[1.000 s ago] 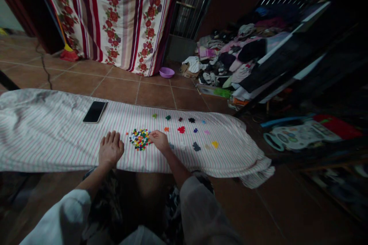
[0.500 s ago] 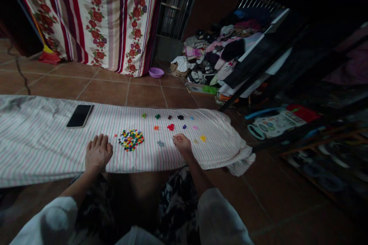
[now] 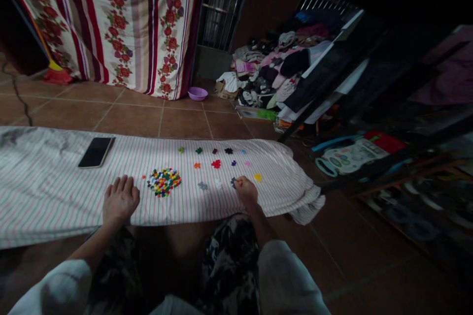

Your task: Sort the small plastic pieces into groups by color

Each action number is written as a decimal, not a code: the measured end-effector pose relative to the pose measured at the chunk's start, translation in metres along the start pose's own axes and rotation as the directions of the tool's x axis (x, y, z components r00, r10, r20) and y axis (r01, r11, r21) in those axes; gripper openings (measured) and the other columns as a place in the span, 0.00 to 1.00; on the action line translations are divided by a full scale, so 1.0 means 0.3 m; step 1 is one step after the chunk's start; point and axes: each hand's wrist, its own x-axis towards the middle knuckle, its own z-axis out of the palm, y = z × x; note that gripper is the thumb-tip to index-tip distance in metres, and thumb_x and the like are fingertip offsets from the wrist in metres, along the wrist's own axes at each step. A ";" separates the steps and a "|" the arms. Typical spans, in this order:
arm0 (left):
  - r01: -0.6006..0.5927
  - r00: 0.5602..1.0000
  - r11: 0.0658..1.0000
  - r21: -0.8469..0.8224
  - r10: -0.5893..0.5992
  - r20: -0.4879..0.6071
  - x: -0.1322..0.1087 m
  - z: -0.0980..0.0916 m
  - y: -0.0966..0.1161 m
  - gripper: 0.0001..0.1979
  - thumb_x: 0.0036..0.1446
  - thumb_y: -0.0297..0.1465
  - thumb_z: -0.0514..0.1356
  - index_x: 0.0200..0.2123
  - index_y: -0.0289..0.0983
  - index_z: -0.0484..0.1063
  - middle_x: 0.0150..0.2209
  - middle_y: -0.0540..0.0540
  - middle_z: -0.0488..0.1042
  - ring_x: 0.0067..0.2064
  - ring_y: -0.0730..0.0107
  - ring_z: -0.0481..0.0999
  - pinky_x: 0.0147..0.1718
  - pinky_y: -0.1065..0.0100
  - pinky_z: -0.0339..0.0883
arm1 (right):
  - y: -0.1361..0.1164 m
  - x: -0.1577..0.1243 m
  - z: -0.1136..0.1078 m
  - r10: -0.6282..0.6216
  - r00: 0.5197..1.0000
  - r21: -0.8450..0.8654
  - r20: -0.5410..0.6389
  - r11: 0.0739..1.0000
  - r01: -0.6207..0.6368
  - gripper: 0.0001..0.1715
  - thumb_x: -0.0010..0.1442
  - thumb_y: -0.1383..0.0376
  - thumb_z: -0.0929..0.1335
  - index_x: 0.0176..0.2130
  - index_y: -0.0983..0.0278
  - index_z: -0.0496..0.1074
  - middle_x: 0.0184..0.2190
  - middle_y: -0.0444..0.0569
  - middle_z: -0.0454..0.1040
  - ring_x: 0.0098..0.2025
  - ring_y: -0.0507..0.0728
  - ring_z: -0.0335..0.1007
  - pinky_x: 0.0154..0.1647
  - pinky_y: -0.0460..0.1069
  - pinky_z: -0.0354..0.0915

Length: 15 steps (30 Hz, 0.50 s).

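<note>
A striped cloth (image 3: 44, 187) lies across the tiled floor in front of me. A mixed heap of small coloured pieces (image 3: 163, 180) sits on it. To its right lie small single-colour groups: red (image 3: 216, 163), yellow (image 3: 257, 177), grey (image 3: 202, 185), black (image 3: 228, 150) and others. My left hand (image 3: 120, 200) rests flat on the cloth, fingers together, left of the heap. My right hand (image 3: 246, 191) is curled with its fingertips pinched at a dark blue group (image 3: 233, 182); whether a piece is in them is too small to tell.
A black phone (image 3: 95, 152) lies on the cloth at the left. Behind are a flowered curtain (image 3: 121, 19), a purple bowl (image 3: 197, 93) and a heap of clothes (image 3: 281, 74). A toy board (image 3: 347, 157) and dark shelves stand at the right.
My right hand left the mixed heap and travelled right along the cloth to the dark blue group. The left hand stayed put. The view swung a little to the right.
</note>
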 end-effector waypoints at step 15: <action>0.030 1.000 0.998 -0.054 -0.030 -0.003 -0.002 -0.002 0.000 0.27 0.61 0.34 0.47 0.59 0.29 0.70 0.63 0.31 0.69 0.67 0.45 0.63 0.64 0.45 0.54 | -0.048 -0.017 -0.008 -0.091 0.993 0.069 -0.080 0.993 0.097 0.16 0.62 0.65 0.61 0.37 0.65 0.77 0.34 0.51 0.78 0.36 0.56 0.71 0.40 0.48 0.62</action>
